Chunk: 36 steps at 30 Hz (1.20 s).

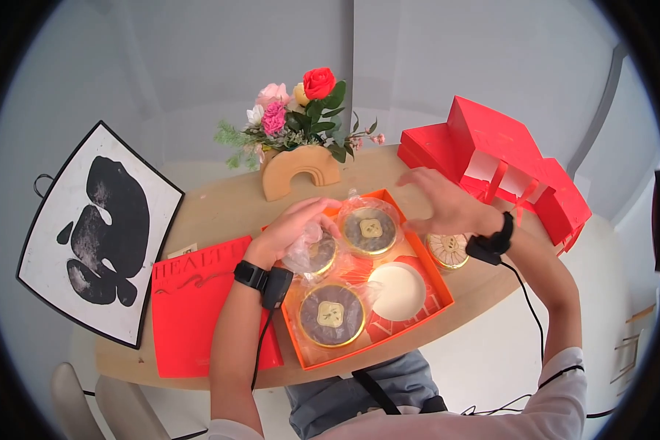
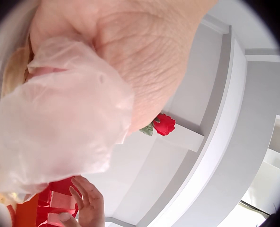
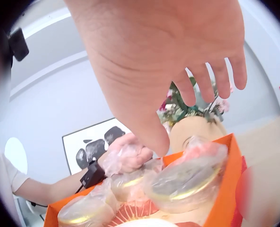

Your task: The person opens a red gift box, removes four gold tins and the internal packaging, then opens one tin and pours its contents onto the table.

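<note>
The head view alone showed the folder [image 1: 198, 323], red, at the desk's [image 1: 220, 213] near edge, and the loose tin [image 1: 447, 251] just beside the box's [image 1: 433, 273] right edge. The right wrist view showed the palm of the right hand [image 3: 163, 66], fingers straight and spread, raised near the box's far right corner. The left wrist view gave the wrap [image 2: 64, 118] at close range, crumpled and cloudy; the left hand [image 1: 298, 222], fingers curled, gripped it at the box's far left corner.

The box was orange, its near right recess round and white. Wrapped tins [image 1: 332, 314] occupied its other three corners, with gold rims, dark lids and pale labels.

The room had pale grey walls [image 1: 455, 51]. The desk top was light wood. A black-and-white picture [image 1: 99, 227] stood at its left edge, red cartons [image 1: 491, 139] toward its far right corner, and a flower vase [image 1: 290, 165] at its far edge.
</note>
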Motion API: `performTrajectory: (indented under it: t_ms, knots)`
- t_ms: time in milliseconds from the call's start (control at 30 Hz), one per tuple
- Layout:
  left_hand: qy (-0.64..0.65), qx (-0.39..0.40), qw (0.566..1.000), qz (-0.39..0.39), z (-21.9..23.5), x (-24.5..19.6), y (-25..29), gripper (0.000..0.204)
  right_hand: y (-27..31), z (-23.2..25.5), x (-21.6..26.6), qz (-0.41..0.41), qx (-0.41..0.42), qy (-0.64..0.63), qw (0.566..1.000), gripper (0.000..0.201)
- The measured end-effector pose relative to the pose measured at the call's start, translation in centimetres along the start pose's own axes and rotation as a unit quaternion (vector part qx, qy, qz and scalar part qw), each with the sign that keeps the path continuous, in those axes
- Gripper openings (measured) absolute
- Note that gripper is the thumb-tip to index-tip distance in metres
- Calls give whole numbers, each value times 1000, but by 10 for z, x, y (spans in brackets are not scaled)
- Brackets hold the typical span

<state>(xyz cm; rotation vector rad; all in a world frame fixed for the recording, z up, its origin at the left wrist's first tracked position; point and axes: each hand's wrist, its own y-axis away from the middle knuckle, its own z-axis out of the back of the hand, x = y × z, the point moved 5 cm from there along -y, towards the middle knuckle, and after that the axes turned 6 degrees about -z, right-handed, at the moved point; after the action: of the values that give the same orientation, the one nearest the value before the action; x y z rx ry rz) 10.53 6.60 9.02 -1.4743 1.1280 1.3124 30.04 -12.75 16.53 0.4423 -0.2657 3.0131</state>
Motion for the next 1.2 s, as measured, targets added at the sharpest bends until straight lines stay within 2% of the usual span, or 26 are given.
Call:
performTrajectory:
  t_ms: [33, 100, 133, 200, 233, 300, 400, 600, 833, 967, 1033, 1133, 1200]
  knots:
    - [-2, -3, 1000, 4, -1, -1, 0, 45, -8, -3, 17, 14, 20, 4, 1000, 79]
    - [7, -9, 1000, 3, -1, 4, -2, 45, -23, -31, 31, 112, 52, 54, 991, 89]
    - [18, -20, 1000, 2, 1, 6, -3, 45, -28, -38, 36, 108, 45, 54, 992, 89]
    - [4, -10, 1000, -4, 4, 9, -4, 45, -37, -63, 37, 37, 170, 131, 976, 104]
    - [-3, -3, 1000, -11, 4, 7, -3, 45, -43, -69, 36, 38, 166, 130, 977, 104]
    - [-5, -1, 1000, -7, 3, 4, -1, 45, -51, -81, 34, 18, 204, 143, 968, 116]
    - [-11, 1, 1000, -4, 2, 3, -1, 45, -57, -79, 36, -14, 236, 123, 964, 112]
    - [-17, -1, 1000, -8, 0, 3, -1, 45, -56, -91, 30, 5, 153, 74, 985, 108]
    - [17, -3, 1000, -17, 3, 3, 0, 45, -51, -87, 38, -16, 127, 81, 988, 109]
    - [11, -11, 1000, -16, 3, 4, 1, 45, -51, -84, 34, -13, 116, 29, 993, 104]
    - [16, -7, 1000, -14, 1, 2, 2, 47, -51, -73, 36, -14, 103, 4, 995, 101]
    - [18, 3, 1000, -5, 7, 10, -1, 49, -49, -32, 36, -25, 72, -14, 997, 94]
    - [27, 1, 1000, -4, 8, 12, -3, 51, -38, 4, 37, -71, 35, -79, 994, 89]
